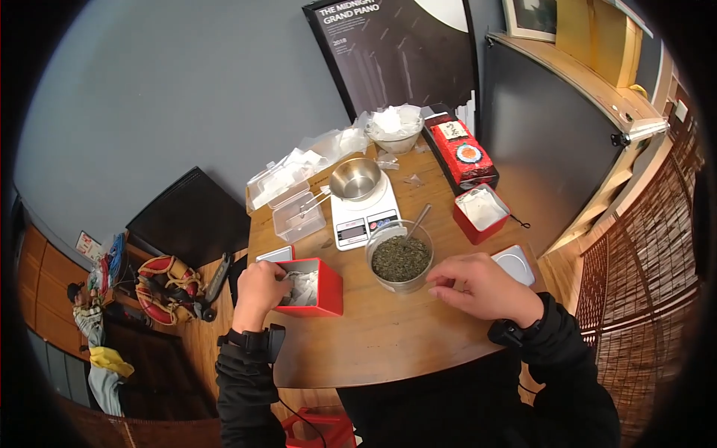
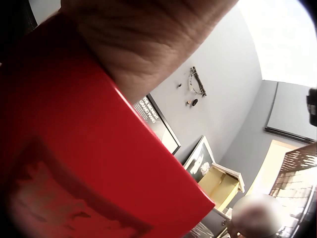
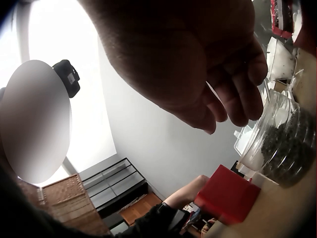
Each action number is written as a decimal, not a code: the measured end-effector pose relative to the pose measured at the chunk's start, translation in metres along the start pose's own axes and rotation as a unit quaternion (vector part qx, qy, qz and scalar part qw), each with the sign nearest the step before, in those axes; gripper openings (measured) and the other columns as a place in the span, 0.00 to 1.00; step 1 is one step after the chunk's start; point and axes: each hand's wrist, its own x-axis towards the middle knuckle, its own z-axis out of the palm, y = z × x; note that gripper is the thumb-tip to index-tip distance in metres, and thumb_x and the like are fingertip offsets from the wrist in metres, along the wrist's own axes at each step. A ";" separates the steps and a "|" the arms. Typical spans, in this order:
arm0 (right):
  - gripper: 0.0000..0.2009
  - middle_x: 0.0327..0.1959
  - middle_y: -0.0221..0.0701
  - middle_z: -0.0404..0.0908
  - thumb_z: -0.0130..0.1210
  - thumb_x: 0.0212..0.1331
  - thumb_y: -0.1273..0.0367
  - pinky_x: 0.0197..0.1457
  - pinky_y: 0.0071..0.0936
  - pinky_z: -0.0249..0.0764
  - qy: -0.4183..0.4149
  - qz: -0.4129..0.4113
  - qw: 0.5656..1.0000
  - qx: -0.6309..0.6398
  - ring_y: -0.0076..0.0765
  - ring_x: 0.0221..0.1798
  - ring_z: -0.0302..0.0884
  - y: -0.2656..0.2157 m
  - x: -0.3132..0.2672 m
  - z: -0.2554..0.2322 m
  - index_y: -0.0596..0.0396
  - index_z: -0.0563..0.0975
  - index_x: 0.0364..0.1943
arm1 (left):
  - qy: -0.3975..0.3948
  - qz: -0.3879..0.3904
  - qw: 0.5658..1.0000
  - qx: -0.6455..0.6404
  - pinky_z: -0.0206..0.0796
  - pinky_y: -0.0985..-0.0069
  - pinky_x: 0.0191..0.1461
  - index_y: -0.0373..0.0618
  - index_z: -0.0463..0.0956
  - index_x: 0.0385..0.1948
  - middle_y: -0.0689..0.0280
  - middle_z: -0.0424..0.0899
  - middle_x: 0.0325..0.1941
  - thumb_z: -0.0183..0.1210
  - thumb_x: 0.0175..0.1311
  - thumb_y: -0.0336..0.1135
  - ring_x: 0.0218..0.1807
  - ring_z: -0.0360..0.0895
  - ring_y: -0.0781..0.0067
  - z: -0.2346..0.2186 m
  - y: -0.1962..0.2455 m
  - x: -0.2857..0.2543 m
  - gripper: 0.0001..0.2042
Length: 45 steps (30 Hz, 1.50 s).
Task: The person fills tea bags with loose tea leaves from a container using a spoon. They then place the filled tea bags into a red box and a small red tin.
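Observation:
In the head view my left hand (image 1: 259, 293) is over a red tin (image 1: 330, 289) with small white packets (image 1: 302, 288) inside. Its fingers reach over the rim, and the wrist lies against the tin's edge in the left wrist view. I cannot tell whether those fingers hold a packet. My right hand (image 1: 482, 286) hovers just right of a clear jar (image 1: 404, 284) of dried green leaves (image 1: 402, 257), fingers loosely bent with nothing between them. A metal spoon (image 1: 420, 217) leans in the jar. Behind it, a steel cup (image 1: 355, 180) sits on a white digital scale (image 1: 368, 216).
A second red tin (image 1: 480, 215) with white packets stands at the right, near a pale lid (image 1: 513, 266). Red tea packages (image 1: 463, 153) lie behind. At the back are a bowl of white bags (image 1: 396, 138) and a clear plastic box (image 1: 299, 216). The wooden table (image 1: 388, 343) has a curved front edge.

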 end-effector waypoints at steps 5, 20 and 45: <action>0.08 0.31 0.38 0.82 0.61 0.57 0.69 0.35 0.39 0.76 -0.011 -0.046 0.999 -0.013 0.48 0.33 0.82 -0.001 -0.011 0.018 0.56 0.78 0.38 | 0.020 0.017 1.000 -0.009 0.77 0.61 0.41 0.48 0.87 0.24 0.54 0.84 0.26 0.63 0.46 0.37 0.32 0.83 0.49 0.006 -0.003 0.003 0.07; 0.06 0.29 0.38 0.79 0.56 0.61 0.67 0.38 0.45 0.73 -0.098 -0.103 0.988 0.054 0.50 0.36 0.78 -0.008 -0.016 0.066 0.55 0.76 0.33 | 0.096 0.059 0.956 -0.272 0.71 0.77 0.42 0.32 0.80 0.28 0.53 0.86 0.43 0.62 0.54 0.25 0.37 0.81 0.73 -0.031 -0.036 -0.026 0.04; 0.08 0.25 0.30 0.77 0.60 0.63 0.68 0.28 0.27 0.66 -0.018 -0.031 0.976 0.216 0.22 0.25 0.72 -0.015 0.056 0.065 0.60 0.79 0.36 | -0.119 0.080 0.795 -0.589 0.76 0.76 0.47 0.34 0.78 0.46 0.65 0.85 0.39 0.66 0.57 0.21 0.41 0.81 0.79 -0.048 0.095 -0.039 0.14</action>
